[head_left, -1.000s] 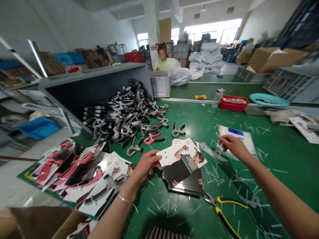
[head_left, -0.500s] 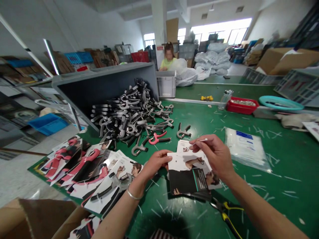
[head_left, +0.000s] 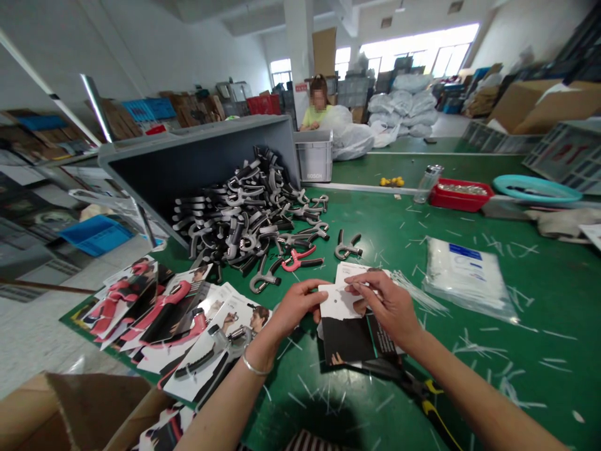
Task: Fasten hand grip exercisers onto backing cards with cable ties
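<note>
My left hand [head_left: 303,307] grips the left edge of a printed card [head_left: 345,338] with a small hole near its top. Over the card's upper part, my right hand [head_left: 387,307] pinches its thumb and fingers together; whatever is between the fingertips is too small to make out. Underneath lie more cards [head_left: 345,270], partly covered. White cable ties [head_left: 420,294] fan out beside my right hand. Yellow-and-black pliers [head_left: 429,401] rest below it, their jaws by the cards. Left of my left forearm, a grey hand grip [head_left: 230,351] lies on a card.
A tipped grey bin [head_left: 201,134] spills many hand grips [head_left: 244,219] onto the green table [head_left: 375,219]. One red grip [head_left: 300,260] lies in front. Carded red grips [head_left: 159,313] overlap at left. A bag of ties [head_left: 464,275] and scattered white offcuts lie right. A person sits beyond.
My right hand has moved left and slightly down, its fingertips now nearer the card's hole. The cable ties beside it are now uncovered. My left hand still holds the card.
</note>
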`<state>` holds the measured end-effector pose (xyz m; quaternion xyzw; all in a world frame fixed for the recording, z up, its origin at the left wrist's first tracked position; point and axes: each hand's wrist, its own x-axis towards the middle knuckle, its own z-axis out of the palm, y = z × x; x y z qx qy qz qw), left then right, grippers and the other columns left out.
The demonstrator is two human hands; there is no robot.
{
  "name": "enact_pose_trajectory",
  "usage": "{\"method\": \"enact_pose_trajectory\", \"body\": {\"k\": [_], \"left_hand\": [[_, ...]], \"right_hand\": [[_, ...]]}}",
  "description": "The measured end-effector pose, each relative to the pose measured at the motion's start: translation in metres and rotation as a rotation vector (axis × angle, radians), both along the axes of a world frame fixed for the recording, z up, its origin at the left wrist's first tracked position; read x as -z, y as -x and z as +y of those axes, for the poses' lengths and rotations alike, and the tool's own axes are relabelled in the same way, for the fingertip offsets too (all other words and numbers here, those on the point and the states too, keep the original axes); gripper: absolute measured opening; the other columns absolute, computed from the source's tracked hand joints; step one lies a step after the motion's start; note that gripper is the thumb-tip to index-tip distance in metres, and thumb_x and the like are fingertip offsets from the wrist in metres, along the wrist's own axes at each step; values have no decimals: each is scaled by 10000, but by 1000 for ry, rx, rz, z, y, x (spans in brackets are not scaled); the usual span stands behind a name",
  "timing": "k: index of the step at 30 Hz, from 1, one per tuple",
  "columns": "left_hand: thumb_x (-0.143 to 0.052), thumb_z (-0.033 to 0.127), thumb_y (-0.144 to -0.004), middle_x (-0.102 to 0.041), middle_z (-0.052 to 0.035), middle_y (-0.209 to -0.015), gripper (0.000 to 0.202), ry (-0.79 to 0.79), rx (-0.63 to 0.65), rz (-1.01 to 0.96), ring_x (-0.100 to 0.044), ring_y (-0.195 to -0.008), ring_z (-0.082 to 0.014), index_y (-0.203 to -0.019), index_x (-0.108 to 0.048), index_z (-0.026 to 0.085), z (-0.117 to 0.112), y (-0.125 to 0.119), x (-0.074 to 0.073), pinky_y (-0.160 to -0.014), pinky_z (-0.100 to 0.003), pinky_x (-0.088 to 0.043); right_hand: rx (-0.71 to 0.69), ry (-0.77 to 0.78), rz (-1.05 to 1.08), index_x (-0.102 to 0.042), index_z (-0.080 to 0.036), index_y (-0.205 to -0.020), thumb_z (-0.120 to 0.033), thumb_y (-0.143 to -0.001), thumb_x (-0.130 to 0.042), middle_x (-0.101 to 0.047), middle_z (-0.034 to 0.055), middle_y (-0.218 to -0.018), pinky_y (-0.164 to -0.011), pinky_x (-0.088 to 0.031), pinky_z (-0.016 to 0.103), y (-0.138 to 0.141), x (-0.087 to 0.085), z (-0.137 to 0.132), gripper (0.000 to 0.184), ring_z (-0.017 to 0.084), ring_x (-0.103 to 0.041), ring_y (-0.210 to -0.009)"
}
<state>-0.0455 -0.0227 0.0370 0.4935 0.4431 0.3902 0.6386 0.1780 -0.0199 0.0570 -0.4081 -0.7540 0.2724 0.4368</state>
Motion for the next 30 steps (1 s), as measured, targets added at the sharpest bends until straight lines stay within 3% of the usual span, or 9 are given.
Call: {"method": "enact_pose_trajectory", "body": {"k": [2,4,7,10,16,19,23,26,30], "left_hand": [[-705,404,-785,-631,-4,-645,460,-30,12,11,-533,-451,-91,-1155,-686,131,1,1,-8,-465,-207,-405],[-709,403,-787,-638,-7,-678,431,-64,31,16,-538,-482,-93,-1129,-695,140,3,1,-19,-483,-210,-405],[-638,476,-848,-630,-15,-703,394,-120,24,12,-539,-545,-100,-1031,-707,134,5,-2,-28,-531,-213,-417],[-514,537,-916,-555,16,-615,431,-152,-18,61,-456,-503,-80,-954,-674,139,0,-3,-22,-506,-198,-364],[-716,386,-806,-621,-1,-761,293,-130,-12,127,-502,-597,-93,-985,-620,174,-29,-1,2,-547,-184,-364],[-644,364,-866,-621,-20,-768,193,-211,62,189,-540,-655,-131,-926,-662,182,-43,6,-4,-602,-215,-413],[-561,316,-928,-674,-81,-962,202,-388,187,299,-607,-924,-213,-956,-734,215,-55,13,-20,-868,-296,-456],[-578,272,-920,-676,-80,-946,171,-494,100,361,-603,-941,-217,-969,-736,228,-56,11,-18,-892,-302,-443],[-574,215,-904,-627,-90,-1023,167,-597,-120,442,-585,-977,-215,-952,-734,213,-46,-2,-1,-891,-301,-433]], "right_hand": [[-67,-66,-80,-663,-259,-999,-285,-956,-529,-692,76,-1147,-973,-453,452,2,2,7,143,261,-620,-1106],[-132,-74,-150,-676,-261,-946,-280,-930,-566,-690,67,-1133,-984,-422,470,4,1,13,113,275,-588,-1125],[-146,111,-106,-659,-255,-952,-345,-930,-567,-691,32,-908,-795,-488,370,2,0,16,131,219,-642,-850],[-121,348,50,-617,-242,-975,-425,-931,-551,-613,-12,-732,-561,-446,272,-3,-2,15,199,147,-569,-593],[-150,503,176,-618,-214,-906,-453,-856,-649,-568,-13,-761,-514,-387,223,-7,-5,12,246,114,-492,-612],[-180,573,209,-621,-203,-897,-479,-844,-658,-540,-19,-740,-497,-344,214,-6,0,13,283,101,-449,-590],[-276,646,205,-629,-193,-907,-482,-843,-660,-563,-3,-768,-529,-348,226,-8,7,19,298,110,-469,-625],[-307,678,222,-627,-197,-887,-465,-833,-671,-584,5,-792,-558,-373,240,-9,6,20,277,124,-501,-660],[-271,663,221,-620,-214,-929,-487,-840,-652,-553,-12,-751,-495,-324,222,-4,2,16,289,110,-460,-596]]}}
